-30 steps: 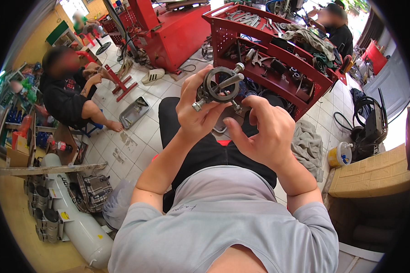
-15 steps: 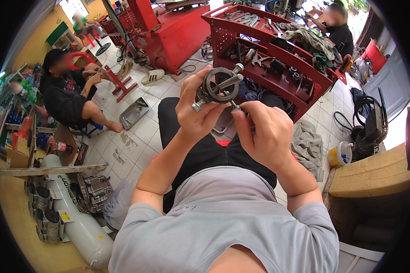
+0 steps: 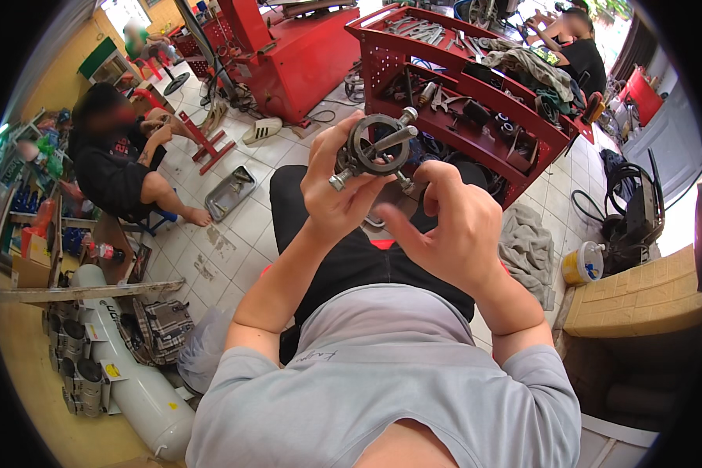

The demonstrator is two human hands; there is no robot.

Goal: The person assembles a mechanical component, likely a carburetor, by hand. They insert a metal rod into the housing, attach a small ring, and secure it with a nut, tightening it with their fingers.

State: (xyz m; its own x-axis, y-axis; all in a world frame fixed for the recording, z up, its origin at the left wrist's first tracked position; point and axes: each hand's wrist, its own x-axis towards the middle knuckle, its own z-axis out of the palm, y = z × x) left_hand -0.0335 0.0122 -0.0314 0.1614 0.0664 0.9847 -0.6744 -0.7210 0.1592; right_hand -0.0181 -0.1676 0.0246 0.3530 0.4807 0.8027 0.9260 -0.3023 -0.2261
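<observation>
In front of me, above my lap, my left hand [image 3: 329, 187] is closed round a dark metal ring [image 3: 382, 167] with several bolts set in it. One thick silver bolt [image 3: 395, 140] crosses the ring's opening, and the hex head of another bolt [image 3: 338, 182] sticks out at the left. At the ring's lower right a smaller bolt [image 3: 406, 186] points toward my right hand [image 3: 459, 222]. That hand is just beside it, thumb and index finger apart, and nothing shows between them. My left palm hides part of the ring's near side.
A red tool cart [image 3: 464, 74] with wrenches, rags and loose parts stands ahead to the right. On the tiled floor lie a grey metal tray [image 3: 231, 193] and a grey cloth [image 3: 526, 249]. A seated person [image 3: 113, 148] is at the left; others are farther back.
My right thumb and index finger have come off the small bolt and spread apart, with the thumb swung to the left. My left hand and the ring have stayed nearly still.
</observation>
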